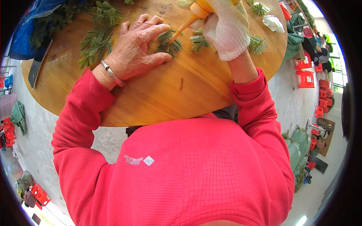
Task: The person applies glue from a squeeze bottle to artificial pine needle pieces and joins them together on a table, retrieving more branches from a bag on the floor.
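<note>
My left hand (pixel 137 45) is bare and lies palm down on the wooden table (pixel 158 101), fingers spread. Its thumb and index finger frame a small fir sprig (pixel 168 44). A knitted white glove covers my right hand (pixel 228 32), which is closed around an orange squeeze bottle (pixel 201 8) tilted down to the left. The bottle's long pointed nozzle (pixel 183 29) reaches the sprig; whether anything flows from it I cannot tell. Right of that sprig, another fir sprig (pixel 200 41) lies close to the glove.
Fir branches (pixel 98 41) lie left of my left hand. A third sprig (pixel 258 44) and a crumpled white piece (pixel 273 23) are at the right. A blue plastic bag (pixel 24 39) sits at the far left edge. Red stools (pixel 304 78) stand on the floor at right.
</note>
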Tool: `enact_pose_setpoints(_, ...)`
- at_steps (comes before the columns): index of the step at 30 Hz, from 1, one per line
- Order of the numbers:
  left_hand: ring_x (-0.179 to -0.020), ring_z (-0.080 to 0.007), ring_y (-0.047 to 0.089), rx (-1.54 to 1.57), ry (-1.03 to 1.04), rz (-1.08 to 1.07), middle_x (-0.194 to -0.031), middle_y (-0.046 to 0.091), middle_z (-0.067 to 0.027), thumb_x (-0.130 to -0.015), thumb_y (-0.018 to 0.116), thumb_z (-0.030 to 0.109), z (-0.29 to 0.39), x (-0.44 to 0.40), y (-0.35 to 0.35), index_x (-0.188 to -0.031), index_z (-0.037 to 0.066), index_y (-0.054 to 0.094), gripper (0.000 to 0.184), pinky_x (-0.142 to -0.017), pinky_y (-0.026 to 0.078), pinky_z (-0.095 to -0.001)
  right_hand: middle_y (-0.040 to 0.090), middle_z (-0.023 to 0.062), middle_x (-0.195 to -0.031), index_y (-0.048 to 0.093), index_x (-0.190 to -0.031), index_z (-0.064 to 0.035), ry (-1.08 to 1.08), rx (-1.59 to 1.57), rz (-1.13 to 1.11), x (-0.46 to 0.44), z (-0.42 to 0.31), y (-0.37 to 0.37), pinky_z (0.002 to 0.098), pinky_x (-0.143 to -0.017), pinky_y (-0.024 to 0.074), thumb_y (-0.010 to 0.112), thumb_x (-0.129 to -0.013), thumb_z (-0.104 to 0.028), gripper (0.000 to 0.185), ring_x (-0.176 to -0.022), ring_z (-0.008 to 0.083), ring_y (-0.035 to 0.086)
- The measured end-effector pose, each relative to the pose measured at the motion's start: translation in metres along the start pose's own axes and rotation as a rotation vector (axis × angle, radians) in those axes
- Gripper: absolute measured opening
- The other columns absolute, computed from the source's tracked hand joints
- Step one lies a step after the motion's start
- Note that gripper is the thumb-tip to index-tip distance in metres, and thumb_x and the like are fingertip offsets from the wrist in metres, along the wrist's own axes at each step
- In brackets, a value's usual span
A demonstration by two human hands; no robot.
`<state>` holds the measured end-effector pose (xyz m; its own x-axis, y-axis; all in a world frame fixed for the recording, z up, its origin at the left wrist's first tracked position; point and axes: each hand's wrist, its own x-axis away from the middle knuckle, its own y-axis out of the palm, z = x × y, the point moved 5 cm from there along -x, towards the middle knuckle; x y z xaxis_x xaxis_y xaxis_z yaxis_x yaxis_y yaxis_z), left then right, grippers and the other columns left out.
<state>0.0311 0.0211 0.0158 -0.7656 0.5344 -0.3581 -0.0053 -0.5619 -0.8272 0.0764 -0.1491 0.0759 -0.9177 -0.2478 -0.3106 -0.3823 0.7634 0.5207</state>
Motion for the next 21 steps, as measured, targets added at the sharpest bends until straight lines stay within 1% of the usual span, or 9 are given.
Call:
enact_pose_setpoints(2, -0.140, -0.0329, 0.036, 0.005, 0.001, -0.014, -0.140, 0.053, -0.0128, -0.074, 0.082, 0.032, 0.000, -0.001, -0.001, -0.133, 0.011, 0.058, 0.067, -0.110, 0.023, -0.0449, 0.045, -0.0025, -0.072, 0.054, -0.094, -0.0068, -0.019, -0.012, -0.016, -0.001, 0.002, -0.005, 0.0232, -0.052, 0.0359, 0.053, -0.101, -0.010, 0.008, -0.058, 0.0070, 0.039)
enact_pose_setpoints(5, -0.140, -0.0330, 0.036, 0.004, -0.011, -0.032, -0.140, 0.053, -0.0126, -0.074, 0.082, 0.032, 0.001, -0.001, -0.002, -0.133, 0.010, 0.058, 0.067, -0.110, 0.023, -0.0453, 0.045, -0.0027, -0.071, 0.054, -0.095, -0.0074, 0.031, -0.030, -0.055, -0.003, 0.000, -0.004, 0.0236, -0.050, 0.0353, 0.053, -0.101, -0.013, 0.008, -0.057, 0.0075, 0.040)
enact_pose_setpoints(8, -0.140, -0.0334, 0.036, 0.001, -0.018, -0.040, -0.140, 0.053, -0.0123, -0.074, 0.082, 0.033, 0.000, -0.001, -0.001, -0.132, 0.011, 0.058, 0.067, -0.110, 0.022, -0.0459, 0.045, -0.0025, -0.070, 0.054, -0.095, -0.0080, 0.089, -0.025, 0.023, 0.003, -0.007, 0.007, 0.0235, -0.047, 0.0350, 0.053, -0.101, -0.015, 0.010, -0.057, 0.0079, 0.042)
enact_pose_setpoints(11, -0.140, -0.0337, 0.036, 0.008, -0.015, -0.036, -0.140, 0.053, -0.0120, -0.074, 0.082, 0.032, 0.000, -0.001, -0.001, -0.132, 0.011, 0.058, 0.066, -0.111, 0.022, -0.0460, 0.047, -0.0018, -0.071, 0.054, -0.096, -0.0079, 0.079, 0.093, 0.136, 0.001, -0.005, 0.001, 0.0230, -0.047, 0.0357, 0.054, -0.101, -0.017, 0.011, -0.058, 0.0082, 0.043)
enact_pose_setpoints(17, -0.140, -0.0335, 0.036, 0.012, -0.015, -0.042, -0.140, 0.052, -0.0119, -0.073, 0.082, 0.032, 0.000, -0.001, -0.002, -0.131, 0.010, 0.058, 0.066, -0.111, 0.022, -0.0459, 0.048, -0.0019, -0.070, 0.055, -0.096, -0.0076, 0.035, 0.065, 0.059, -0.003, -0.002, -0.008, 0.0229, -0.046, 0.0365, 0.055, -0.101, -0.018, 0.011, -0.058, 0.0081, 0.044)
enact_pose_setpoints(20, -0.140, -0.0332, 0.036, 0.006, -0.016, -0.041, -0.140, 0.052, -0.0117, -0.073, 0.082, 0.031, 0.000, -0.002, -0.001, -0.130, 0.009, 0.059, 0.066, -0.111, 0.023, -0.0459, 0.048, -0.0023, -0.069, 0.055, -0.095, -0.0078, 0.083, 0.093, 0.129, -0.001, -0.008, -0.001, 0.0230, -0.046, 0.0365, 0.055, -0.101, -0.018, 0.012, -0.057, 0.0082, 0.044)
enact_pose_setpoints(21, -0.140, -0.0331, 0.036, 0.002, -0.016, -0.040, -0.140, 0.052, -0.0117, -0.073, 0.082, 0.031, 0.000, -0.001, -0.001, -0.130, 0.009, 0.059, 0.066, -0.111, 0.023, -0.0459, 0.048, -0.0024, -0.069, 0.055, -0.094, -0.0079, 0.078, 0.095, 0.113, -0.001, -0.007, -0.002, 0.0230, -0.046, 0.0366, 0.055, -0.101, -0.018, 0.012, -0.057, 0.0082, 0.044)
